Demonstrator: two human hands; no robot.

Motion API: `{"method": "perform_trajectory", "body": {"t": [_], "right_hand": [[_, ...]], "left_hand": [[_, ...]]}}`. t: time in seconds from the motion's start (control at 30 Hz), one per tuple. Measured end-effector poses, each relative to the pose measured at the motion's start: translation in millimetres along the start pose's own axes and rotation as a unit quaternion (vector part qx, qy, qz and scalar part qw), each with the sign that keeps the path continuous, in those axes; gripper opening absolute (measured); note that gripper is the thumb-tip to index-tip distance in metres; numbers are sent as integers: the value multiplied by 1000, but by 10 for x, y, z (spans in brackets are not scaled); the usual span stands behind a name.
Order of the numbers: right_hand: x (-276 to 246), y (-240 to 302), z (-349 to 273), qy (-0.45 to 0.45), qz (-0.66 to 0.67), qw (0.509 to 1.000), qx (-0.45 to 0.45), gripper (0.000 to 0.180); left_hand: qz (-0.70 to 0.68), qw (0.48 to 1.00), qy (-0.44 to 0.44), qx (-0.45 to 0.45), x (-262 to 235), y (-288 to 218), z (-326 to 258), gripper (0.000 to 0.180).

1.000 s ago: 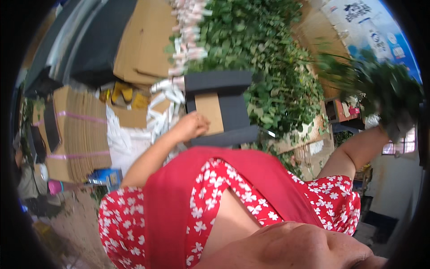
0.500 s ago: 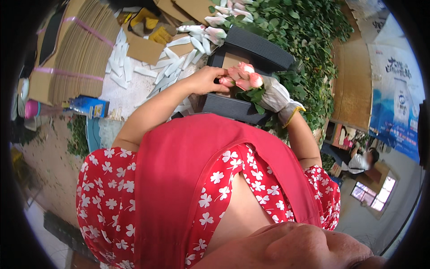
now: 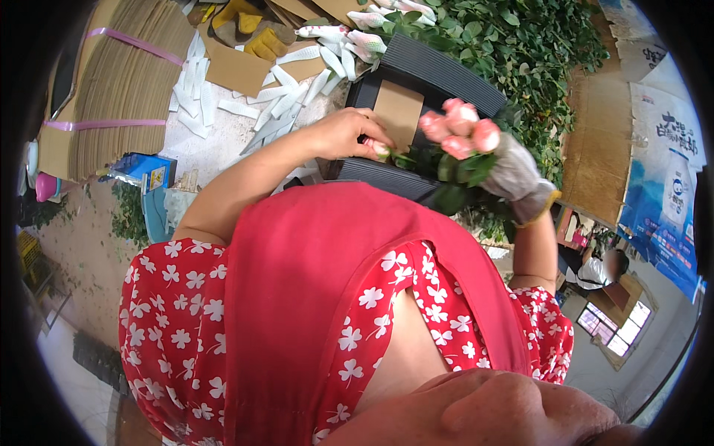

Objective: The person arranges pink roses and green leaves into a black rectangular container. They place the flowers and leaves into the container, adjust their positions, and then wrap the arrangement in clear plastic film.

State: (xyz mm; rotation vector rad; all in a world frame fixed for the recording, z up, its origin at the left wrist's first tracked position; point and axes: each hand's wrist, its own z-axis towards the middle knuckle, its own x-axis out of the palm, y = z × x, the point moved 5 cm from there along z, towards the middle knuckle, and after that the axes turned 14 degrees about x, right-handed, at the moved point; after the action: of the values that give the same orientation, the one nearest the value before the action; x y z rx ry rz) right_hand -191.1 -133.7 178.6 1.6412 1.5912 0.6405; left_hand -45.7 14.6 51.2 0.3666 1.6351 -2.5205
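In my bare left hand (image 3: pixel 349 134), the fingers are closed round the head of a single pink rose (image 3: pixel 380 149), above the near side of a black ribbed holder (image 3: pixel 446 70). My right hand (image 3: pixel 517 175), in a grey-white work glove with a yellow cuff, grips a small bunch of pink roses (image 3: pixel 460 128). The blooms point up and left; green leaves hang below them. A piece of brown cardboard (image 3: pixel 399 111) lies between the holder's two ribbed sides. The gloved fingertips are partly hidden by leaves.
Cut rose stems and leaves (image 3: pixel 520 44) heap up beyond the holder. White foam sleeves (image 3: pixel 286 100) and several sleeved roses (image 3: pixel 364 43) lie at the far left. Yellow gloves (image 3: pixel 256 33) rest on cardboard, and strapped cardboard sheets (image 3: pixel 123 82) stand left. A person (image 3: pixel 599 269) is far right.
My right hand has moved right with the bunch, away from my left hand. One rose has separated from the bunch and stays in my left fingers. More of the cardboard shows.
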Motion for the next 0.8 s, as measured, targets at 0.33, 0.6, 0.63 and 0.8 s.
{"method": "perform_trajectory", "body": {"t": [0.33,0.6,0.63,0.8], "right_hand": [[322,-462,341,-73,-341,937,-21,46],[-10,175,85,-103,-338,929,-114,53],[35,140,183,-101,-329,933,-110,55],[261,-158,441,-146,-483,836,-214,49]], "left_hand": [[59,998,8,30,13,-130,-116,21],[44,999,-19,5,-5,-72,-113,42],[33,999,10,3,-16,-96,-92,45],[134,989,-30,56,-133,-206,-91,48]]}}
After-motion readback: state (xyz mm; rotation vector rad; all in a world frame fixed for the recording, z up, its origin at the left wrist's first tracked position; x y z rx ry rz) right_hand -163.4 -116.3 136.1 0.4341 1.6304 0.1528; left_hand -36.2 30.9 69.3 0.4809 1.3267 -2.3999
